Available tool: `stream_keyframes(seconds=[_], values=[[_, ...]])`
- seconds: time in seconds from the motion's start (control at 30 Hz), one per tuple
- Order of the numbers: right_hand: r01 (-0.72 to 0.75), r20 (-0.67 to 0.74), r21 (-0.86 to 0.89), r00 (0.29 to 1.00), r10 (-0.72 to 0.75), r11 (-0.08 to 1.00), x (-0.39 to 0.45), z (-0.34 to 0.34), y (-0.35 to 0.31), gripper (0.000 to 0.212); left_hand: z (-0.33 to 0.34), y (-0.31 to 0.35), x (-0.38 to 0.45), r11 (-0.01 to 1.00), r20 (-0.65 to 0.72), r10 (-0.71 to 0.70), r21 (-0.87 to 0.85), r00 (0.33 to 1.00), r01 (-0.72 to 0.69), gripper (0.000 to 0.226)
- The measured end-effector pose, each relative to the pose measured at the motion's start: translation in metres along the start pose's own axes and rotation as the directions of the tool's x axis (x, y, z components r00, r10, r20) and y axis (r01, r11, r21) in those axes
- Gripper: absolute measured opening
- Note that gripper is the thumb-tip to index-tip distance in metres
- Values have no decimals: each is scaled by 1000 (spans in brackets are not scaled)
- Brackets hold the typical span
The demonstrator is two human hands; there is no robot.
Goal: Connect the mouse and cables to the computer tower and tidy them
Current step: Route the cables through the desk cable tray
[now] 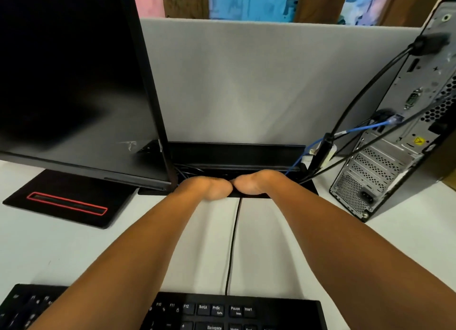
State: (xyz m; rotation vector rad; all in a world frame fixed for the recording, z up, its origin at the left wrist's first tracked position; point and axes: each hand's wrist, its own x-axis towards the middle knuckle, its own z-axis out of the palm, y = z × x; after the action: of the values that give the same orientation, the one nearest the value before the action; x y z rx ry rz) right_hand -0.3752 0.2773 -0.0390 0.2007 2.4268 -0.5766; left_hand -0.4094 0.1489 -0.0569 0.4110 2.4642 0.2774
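Nearest lies the keyboard [232,315] on the white bench [283,243], its black cable [233,243] running back between both forearms. The left hand [209,185] and right hand [251,183] touch at the wrists and reach down into the cable trough [234,157]; their fingers are hidden, so I cannot tell what they hold. Further right stands the computer tower [399,142], rear side showing, with black cables and a blue cable [362,127] plugged in.

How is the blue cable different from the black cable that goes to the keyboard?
The blue cable is blue and hangs in the air, while the black cable is black and lies flat on the desk. The blue cable plugs into the tower; the black cable runs from the keyboard. Both lead into the cable trough.
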Motion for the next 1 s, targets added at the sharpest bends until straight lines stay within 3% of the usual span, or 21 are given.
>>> stream_keyframes(seconds=[0.2, 0.37, 0.47, 0.6, 0.7, 0.77, 0.87, 0.97, 1.0], values=[[-47, 15, 14, 999, 46, 999, -4, -10, -3, 45, -7, 3, 27, 994, 113, -90, -49, 989, 96, 60], [-31, -7, 30, 999, 32, 999, 2, -8, -5, 46, -15, 2, 30, 991, 201, -130, -7, 971, 134, 54], [-23, 28, -8, 999, 23, 1000, 9, -6, -6, 47, -14, -4, 29, 985, 190, -127, -87, 974, 146, 44], [-12, -2, -63, 1000, 12, 998, 4, 1, -12, 44, -7, 0, 15, 995, 67, -51, -79, 996, 56, 38], [17, -217, -285, 973, -82, 958, -3, 11, -12, 40, -3, 4, 0, 999, -211, -10, -51, 977, -1, 32], [-17, -433, -373, 887, -158, 928, -6, 17, -13, 36, 3, -1, -19, 999, -386, 49, 9, 921, -49, 32], [-14, -614, -327, 763, -202, 945, -18, 21, -27, 29, 19, -22, -52, 986, -602, 163, 77, 782, -146, 32], [146, -750, -273, 587, -305, 951, -32, 24, -54, 28, 31, -55, -78, 966, -853, 256, 205, 454, -159, 13], [266, -767, -235, 540, -346, 935, -36, 25, -68, 28, 32, -68, -85, 961, -875, 275, 239, 398, -140, 17]])
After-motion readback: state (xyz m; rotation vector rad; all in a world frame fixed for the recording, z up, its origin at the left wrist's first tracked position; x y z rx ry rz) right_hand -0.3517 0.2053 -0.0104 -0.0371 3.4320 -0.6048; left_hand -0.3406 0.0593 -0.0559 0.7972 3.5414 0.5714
